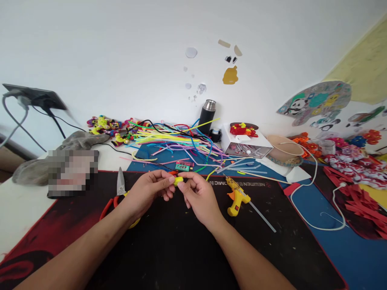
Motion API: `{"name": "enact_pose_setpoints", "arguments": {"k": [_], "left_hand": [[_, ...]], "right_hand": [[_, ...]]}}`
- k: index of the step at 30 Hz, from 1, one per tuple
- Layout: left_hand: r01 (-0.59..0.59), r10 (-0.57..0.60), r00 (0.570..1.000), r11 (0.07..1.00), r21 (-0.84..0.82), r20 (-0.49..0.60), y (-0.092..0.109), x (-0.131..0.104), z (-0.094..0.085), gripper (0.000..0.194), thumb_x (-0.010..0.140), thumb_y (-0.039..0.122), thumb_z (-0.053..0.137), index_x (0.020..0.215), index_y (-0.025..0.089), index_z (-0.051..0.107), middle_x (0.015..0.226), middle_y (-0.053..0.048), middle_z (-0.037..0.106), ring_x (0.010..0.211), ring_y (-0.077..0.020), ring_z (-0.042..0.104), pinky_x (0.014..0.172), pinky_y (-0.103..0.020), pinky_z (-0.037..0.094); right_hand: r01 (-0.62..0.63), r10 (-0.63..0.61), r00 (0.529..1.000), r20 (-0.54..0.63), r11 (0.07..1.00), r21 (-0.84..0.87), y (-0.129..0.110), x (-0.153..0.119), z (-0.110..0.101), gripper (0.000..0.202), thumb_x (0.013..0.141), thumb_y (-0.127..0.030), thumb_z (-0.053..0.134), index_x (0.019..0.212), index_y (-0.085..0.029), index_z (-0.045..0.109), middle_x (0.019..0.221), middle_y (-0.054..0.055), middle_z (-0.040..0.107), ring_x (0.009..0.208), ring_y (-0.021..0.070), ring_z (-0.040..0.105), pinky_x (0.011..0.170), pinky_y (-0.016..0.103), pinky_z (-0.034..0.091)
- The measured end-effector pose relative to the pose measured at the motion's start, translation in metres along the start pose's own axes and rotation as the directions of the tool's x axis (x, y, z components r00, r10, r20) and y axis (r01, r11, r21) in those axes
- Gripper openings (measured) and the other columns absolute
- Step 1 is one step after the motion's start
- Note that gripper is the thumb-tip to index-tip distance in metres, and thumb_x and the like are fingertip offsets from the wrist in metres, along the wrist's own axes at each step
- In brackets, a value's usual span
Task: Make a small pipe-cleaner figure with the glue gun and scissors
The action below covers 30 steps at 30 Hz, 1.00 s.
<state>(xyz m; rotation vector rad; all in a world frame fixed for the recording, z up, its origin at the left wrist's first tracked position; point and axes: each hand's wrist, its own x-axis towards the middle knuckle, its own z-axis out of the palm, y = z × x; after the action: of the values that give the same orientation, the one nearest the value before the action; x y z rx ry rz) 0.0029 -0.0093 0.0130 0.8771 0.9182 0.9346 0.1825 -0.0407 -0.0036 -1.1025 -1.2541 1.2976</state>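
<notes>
A small bright yellow fuzzy piece [178, 181], perhaps bent pipe cleaner, is pinched between both hands above the black mat. My left hand [154, 188] grips its left side with thumb and forefinger. From the other side my right hand [200, 196] holds it, fingers curled in. A small orange-red bit shows by the left fingertips; whether it joins the yellow piece I cannot tell. Scissors [121, 183] lie left of my left hand, partly behind my wrist, with red and yellow handle parts nearby. Right of my right hand lies a yellow glue gun [238, 199] with a glue stick in its back.
Many colourful pipe cleaners [169, 137] are heaped at the back, before a black thermos [207, 117]. A white box [246, 141] and a beige bowl [284, 149] stand back right. Red strips [359, 205] and a white cable [305, 223] lie right; a grey cloth [72, 141] lies left.
</notes>
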Motion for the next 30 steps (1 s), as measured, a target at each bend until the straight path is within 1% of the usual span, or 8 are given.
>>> {"name": "enact_pose_setpoints", "arguments": {"k": [7, 14, 15, 17, 20, 22, 26, 30], "left_hand": [[0.003, -0.004, 0.998, 1.000, 0.030, 0.063, -0.003, -0.001, 0.000, 0.048, 0.063, 0.051, 0.103, 0.076, 0.015, 0.074, 0.065, -0.002, 0.073, 0.053, -0.0122, 0.066, 0.049, -0.020, 0.051], [0.103, -0.096, 0.989, 0.993, -0.054, 0.111, -0.001, -0.001, -0.007, 0.047, 0.063, 0.046, 0.104, 0.072, 0.015, 0.071, 0.058, 0.000, 0.067, 0.046, -0.0092, 0.057, 0.041, -0.017, 0.042], [0.102, -0.094, 0.990, 0.993, -0.065, 0.107, 0.000, -0.001, -0.007, 0.046, 0.063, 0.045, 0.104, 0.071, 0.015, 0.070, 0.057, 0.000, 0.066, 0.045, -0.0088, 0.056, 0.040, -0.017, 0.041], [0.072, -0.065, 0.996, 0.992, -0.102, 0.063, 0.003, 0.000, -0.007, 0.046, 0.062, 0.043, 0.104, 0.070, 0.015, 0.069, 0.057, 0.001, 0.064, 0.045, -0.0077, 0.054, 0.039, -0.016, 0.039], [0.026, -0.031, 0.999, 0.989, -0.147, -0.031, 0.007, 0.001, -0.006, 0.046, 0.058, 0.042, 0.105, 0.070, 0.015, 0.070, 0.058, 0.002, 0.064, 0.047, -0.0073, 0.054, 0.041, -0.016, 0.039], [0.027, -0.035, 0.998, 0.991, -0.129, -0.054, 0.007, 0.001, -0.004, 0.046, 0.057, 0.043, 0.105, 0.070, 0.015, 0.071, 0.060, 0.000, 0.067, 0.049, -0.0085, 0.057, 0.042, -0.017, 0.041], [0.032, -0.032, 0.999, 0.999, -0.023, -0.021, 0.003, 0.000, 0.000, 0.046, 0.063, 0.048, 0.102, 0.070, 0.016, 0.071, 0.062, -0.002, 0.070, 0.049, -0.0109, 0.059, 0.044, -0.020, 0.043], [0.041, -0.042, 0.999, 0.997, 0.062, 0.026, -0.001, -0.001, 0.002, 0.049, 0.066, 0.055, 0.099, 0.073, 0.015, 0.070, 0.062, -0.002, 0.070, 0.049, -0.0109, 0.059, 0.047, -0.021, 0.046]], "right_hand": [[-0.043, 0.041, 0.998, 0.048, 0.998, 0.045, -0.001, 0.001, 0.000, 0.032, 0.093, -0.047, 0.076, 0.105, -0.018, 0.072, 0.059, -0.008, 0.057, 0.044, 0.0084, 0.045, 0.044, 0.023, 0.032], [-0.164, 0.146, 0.978, 0.146, 0.978, 0.125, 0.004, 0.003, 0.001, 0.040, 0.085, -0.051, 0.083, 0.106, -0.019, 0.070, 0.063, -0.008, 0.059, 0.043, 0.0080, 0.046, 0.043, 0.023, 0.031], [-0.171, 0.154, 0.978, 0.141, 0.978, 0.122, 0.005, 0.003, 0.001, 0.040, 0.085, -0.051, 0.082, 0.104, -0.019, 0.070, 0.061, -0.008, 0.057, 0.043, 0.0081, 0.045, 0.043, 0.023, 0.031], [-0.177, 0.166, 0.980, 0.110, 0.978, 0.108, 0.005, 0.004, 0.001, 0.039, 0.085, -0.051, 0.081, 0.102, -0.019, 0.070, 0.056, -0.010, 0.053, 0.041, 0.0084, 0.044, 0.043, 0.024, 0.030], [-0.165, 0.162, 0.986, 0.046, 0.984, 0.067, 0.001, 0.005, 0.000, 0.038, 0.087, -0.053, 0.078, 0.101, -0.019, 0.070, 0.053, -0.010, 0.051, 0.041, 0.0091, 0.043, 0.044, 0.024, 0.030], [-0.129, 0.129, 0.992, 0.008, 0.990, 0.053, -0.001, 0.005, -0.001, 0.037, 0.090, -0.054, 0.074, 0.103, -0.019, 0.069, 0.054, -0.010, 0.051, 0.042, 0.0094, 0.044, 0.046, 0.024, 0.032], [-0.042, 0.042, 0.999, -0.006, 0.999, 0.027, -0.002, 0.003, -0.001, 0.035, 0.095, -0.052, 0.071, 0.108, -0.019, 0.070, 0.056, -0.010, 0.050, 0.043, 0.0100, 0.045, 0.047, 0.025, 0.034], [-0.003, 0.003, 1.000, -0.007, 0.999, -0.039, 0.000, 0.000, 0.001, 0.032, 0.095, -0.050, 0.072, 0.107, -0.021, 0.071, 0.060, -0.008, 0.054, 0.045, 0.0105, 0.046, 0.047, 0.025, 0.035]]}}
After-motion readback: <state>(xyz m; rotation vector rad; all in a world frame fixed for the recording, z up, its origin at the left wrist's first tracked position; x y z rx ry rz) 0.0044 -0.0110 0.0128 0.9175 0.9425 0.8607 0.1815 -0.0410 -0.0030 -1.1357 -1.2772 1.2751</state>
